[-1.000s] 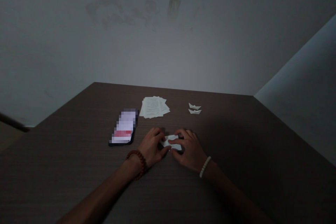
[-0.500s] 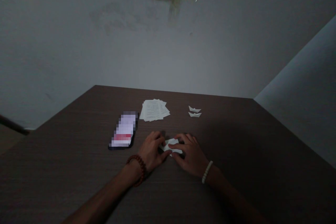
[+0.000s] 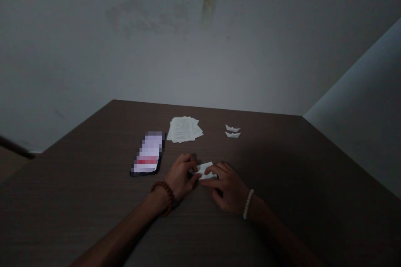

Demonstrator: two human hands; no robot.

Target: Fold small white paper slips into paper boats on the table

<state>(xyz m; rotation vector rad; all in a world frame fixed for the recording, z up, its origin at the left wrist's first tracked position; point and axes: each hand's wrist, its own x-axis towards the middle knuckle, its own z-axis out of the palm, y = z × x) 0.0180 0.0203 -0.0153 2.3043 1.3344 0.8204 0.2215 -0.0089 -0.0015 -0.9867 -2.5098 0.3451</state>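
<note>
A small piece of folded white paper lies on the table between my two hands. My left hand pinches its left end between thumb and fingers; a beaded brown bracelet circles that wrist. From the right, my right hand has bent fingers on the paper, one along its near edge and another on its top. Its thumb is tucked lower, and a pale bead bracelet is on the wrist. The fingers hide parts of the paper, so its exact folds are unclear.
Beyond my left hand lies a phone with a lit, blurred screen. A loose stack of printed paper sheets is behind it to the right. Two small paper boats stand farther right on the dark brown table, which meets a wall.
My right hand's fingers have shifted along the paper toward its near edge, and its thumb has drawn back. The paper looks narrower and flatter. My left hand stays nearly in place.
</note>
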